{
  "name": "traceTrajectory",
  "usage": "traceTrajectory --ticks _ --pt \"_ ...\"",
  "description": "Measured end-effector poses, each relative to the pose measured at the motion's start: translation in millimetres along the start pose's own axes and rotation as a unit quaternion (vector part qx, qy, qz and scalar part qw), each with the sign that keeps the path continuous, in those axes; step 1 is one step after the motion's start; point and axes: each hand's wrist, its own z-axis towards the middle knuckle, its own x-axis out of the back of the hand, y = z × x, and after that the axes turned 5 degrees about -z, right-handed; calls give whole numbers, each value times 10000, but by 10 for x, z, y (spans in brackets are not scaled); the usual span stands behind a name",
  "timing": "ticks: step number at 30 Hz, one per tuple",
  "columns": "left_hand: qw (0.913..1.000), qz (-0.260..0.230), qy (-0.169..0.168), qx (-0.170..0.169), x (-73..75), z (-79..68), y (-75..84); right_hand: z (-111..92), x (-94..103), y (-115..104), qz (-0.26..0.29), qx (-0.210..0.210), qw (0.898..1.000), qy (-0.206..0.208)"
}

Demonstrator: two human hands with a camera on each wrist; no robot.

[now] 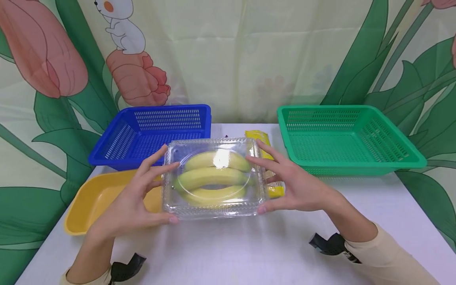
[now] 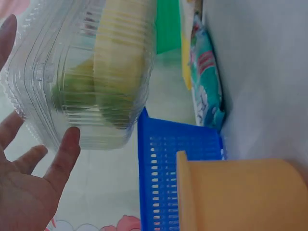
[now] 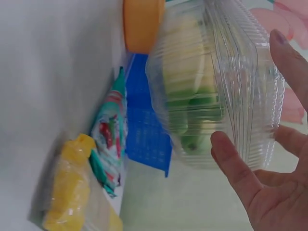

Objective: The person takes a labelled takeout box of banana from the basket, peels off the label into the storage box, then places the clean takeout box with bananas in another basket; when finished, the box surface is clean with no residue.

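Between both hands, a clear plastic clamshell box (image 1: 221, 208) is held up off the table, its lid closed. Several yellow bananas (image 1: 213, 176), greenish at the ends, show through the plastic. My left hand (image 1: 137, 200) grips the box's left side, thumb at the near corner and fingers spread along the edge and lid. On the opposite side my right hand (image 1: 297, 184) holds it the same way, thumb low and fingertips on the upper rim. Both wrist views show fingertips against the ribbed side walls.
A blue basket (image 1: 149, 160) stands back left, a green basket (image 1: 352, 168) back right. In front of the blue one sits a yellow-orange tub (image 1: 80, 209). Partly behind the box lies a yellow packet (image 1: 258, 136); a teal printed packet (image 2: 207, 72) shows in the wrist views.
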Motion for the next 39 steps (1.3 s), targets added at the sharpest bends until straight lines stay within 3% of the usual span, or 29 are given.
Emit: traceTrajectory --ticks 6,12,17,21,30,39 --pt "9997 -163 146 -104 101 25 34 152 92 -69 -283 336 9990 86" --pt "9996 146 172 -147 256 149 103 312 197 -113 -337 515 9980 174" --pt "9983 443 260 -286 413 268 136 478 182 -148 -422 513 9971 380" --pt "9988 308 355 -124 525 297 122 640 147 -198 -528 525 9959 519" --pt "9978 102 636 179 701 332 -6 967 94 -199 -479 768 9942 580" --pt "9961 103 798 363 772 438 -292 1281 14 -32 -203 598 9970 441"
